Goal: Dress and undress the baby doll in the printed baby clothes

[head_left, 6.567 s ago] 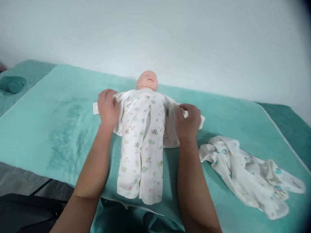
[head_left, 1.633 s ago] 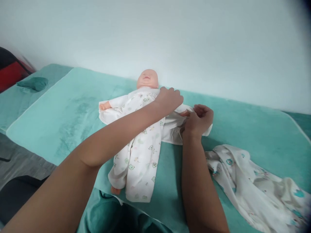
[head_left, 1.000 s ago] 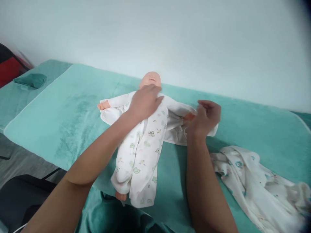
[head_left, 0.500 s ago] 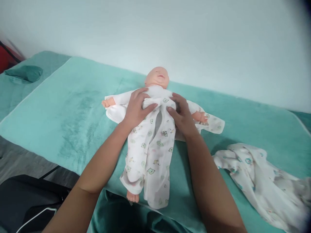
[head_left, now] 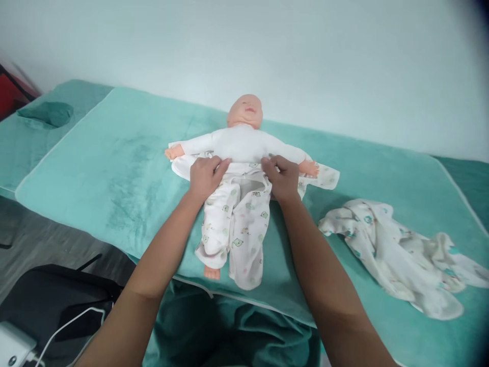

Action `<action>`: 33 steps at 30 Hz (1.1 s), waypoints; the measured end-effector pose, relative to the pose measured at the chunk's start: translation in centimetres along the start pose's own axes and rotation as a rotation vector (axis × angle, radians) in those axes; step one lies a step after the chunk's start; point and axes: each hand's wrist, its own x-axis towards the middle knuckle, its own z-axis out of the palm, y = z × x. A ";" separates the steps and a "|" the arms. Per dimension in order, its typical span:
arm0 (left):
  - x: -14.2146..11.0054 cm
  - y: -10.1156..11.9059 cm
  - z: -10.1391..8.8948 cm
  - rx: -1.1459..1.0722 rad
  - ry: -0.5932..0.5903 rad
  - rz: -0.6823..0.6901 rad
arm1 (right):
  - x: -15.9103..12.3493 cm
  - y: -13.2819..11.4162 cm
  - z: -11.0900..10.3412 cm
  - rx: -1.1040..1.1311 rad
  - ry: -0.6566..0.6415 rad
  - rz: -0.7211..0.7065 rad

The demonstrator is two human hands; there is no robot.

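A baby doll [head_left: 244, 140] lies on its back, head toward the wall, arms spread. White pants printed with small green animals [head_left: 248, 224] cover its legs; one foot shows at the left cuff, while the other pant leg hides the foot. My left hand [head_left: 208, 176] pinches the waistband at the left. At the right end of the waistband my right hand [head_left: 280, 176] is closed on it too, thumb toward the middle. An opening gapes below the band. Beneath the doll's torso and arms lies a printed baby shirt [head_left: 326, 177], partly hidden.
A crumpled white printed cloth garment [head_left: 385, 250] lies to the right on the green table cover [head_left: 95, 153]. A dark green recess [head_left: 48, 113] shows at the far left. At the lower left are a black bag [head_left: 57, 300] and a white device with a cable [head_left: 15, 344].
Both hands have gone from lying spread on the doll's chest to gripping the waistband. The waistband is lower and stretched wider, baring more of the white torso. The view has shifted slightly.
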 end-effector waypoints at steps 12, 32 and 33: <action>-6.4 0.2 -3.8 -0.334 -0.161 -0.163 | -4.3 -1.8 -3.9 0.014 -0.499 0.236; -7.0 1.1 -5.2 -0.398 -0.225 -0.251 | -9.8 -4.8 -0.6 -0.015 -0.250 0.136; -7.2 1.0 -5.7 -0.426 -0.275 -0.230 | -10.2 -5.0 -1.0 -0.008 -0.284 0.143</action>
